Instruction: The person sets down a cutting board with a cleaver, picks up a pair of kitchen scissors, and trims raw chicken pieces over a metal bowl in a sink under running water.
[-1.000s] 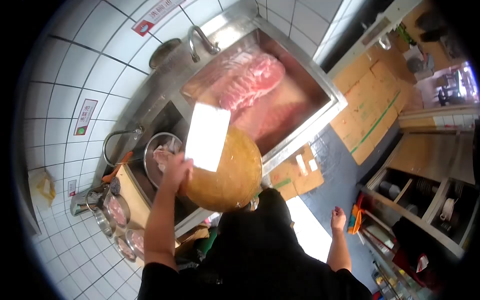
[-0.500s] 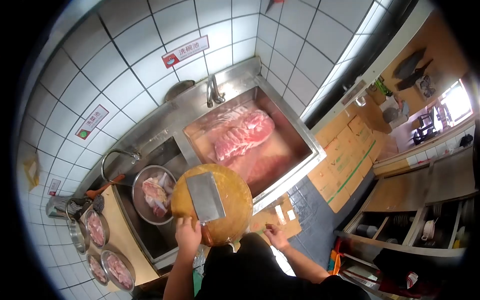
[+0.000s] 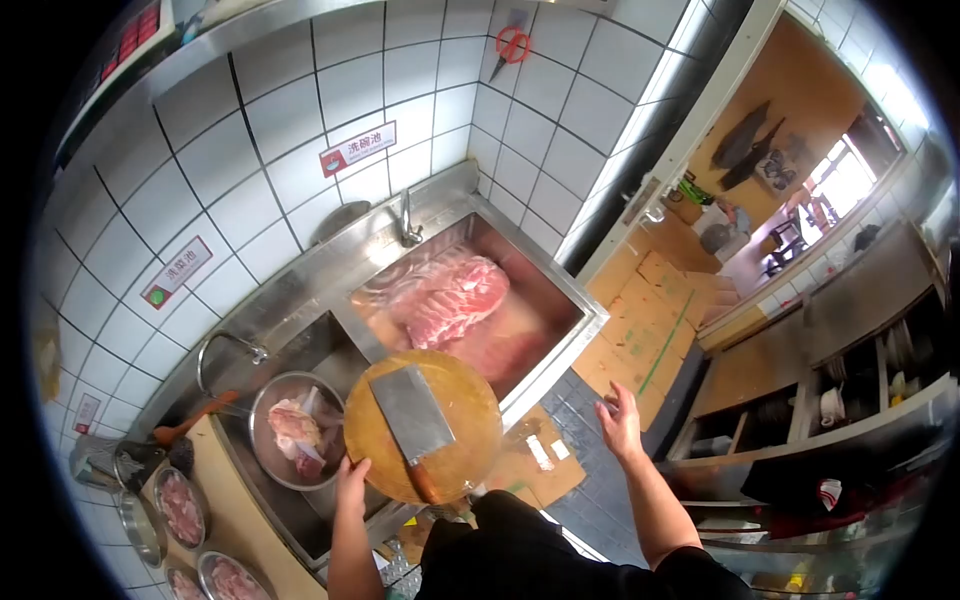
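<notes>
A meat slab (image 3: 458, 300) lies in the upper-centre sink (image 3: 575, 335); a metal bowl (image 3: 268, 458) sits beside the lower-centre round chopping board (image 3: 470, 410), cleaver (image 3: 412, 408) on top. Left hand (image 3: 351, 484) touches the board's rim, grip unclear; right hand (image 3: 622, 430) hovers empty, fingers parted.

White-tiled walls (image 3: 290, 120), dark tiled floor (image 3: 595, 430) partly under flattened cardboard (image 3: 625, 338), metal cabinet (image 3: 770, 365), bright window (image 3: 845, 180) beyond a doorway.

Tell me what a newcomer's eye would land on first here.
Probably the big slab of raw meat, lying in the right-hand sink basin. Next, the cleaver, flat on the round wooden board, its handle toward the bottom of the picture. The red-handled scissors also stand out, high on the tiled wall.
</notes>
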The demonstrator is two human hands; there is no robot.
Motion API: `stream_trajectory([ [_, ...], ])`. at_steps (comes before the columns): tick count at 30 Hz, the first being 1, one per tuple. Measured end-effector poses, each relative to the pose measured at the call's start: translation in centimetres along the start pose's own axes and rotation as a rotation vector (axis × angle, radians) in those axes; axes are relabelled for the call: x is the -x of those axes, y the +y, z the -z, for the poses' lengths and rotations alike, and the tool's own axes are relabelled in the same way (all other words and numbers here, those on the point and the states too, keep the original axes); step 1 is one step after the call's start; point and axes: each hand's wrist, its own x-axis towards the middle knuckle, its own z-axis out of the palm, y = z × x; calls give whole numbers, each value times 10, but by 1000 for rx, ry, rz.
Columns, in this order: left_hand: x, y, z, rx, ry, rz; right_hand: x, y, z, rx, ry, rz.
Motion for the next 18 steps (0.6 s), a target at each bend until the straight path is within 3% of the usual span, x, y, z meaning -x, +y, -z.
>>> stream_trajectory([
  [1, 5, 11, -6, 70, -12, 81, -6, -1, 10, -25, -7, -25],
  [6, 8, 21, -13, 274, -79, 108, -63, -57, 36, -90, 47, 22],
  [9, 7, 9, -12, 301, -75, 24, -119, -95, 33, -155, 43, 81],
  [16, 11, 7, -26, 352, 48, 19, -339, -171, -33, -273, 1, 280],
  [18, 25, 32, -49, 231, 239, 85, -405, -210, -54, -521, -27, 294],
])
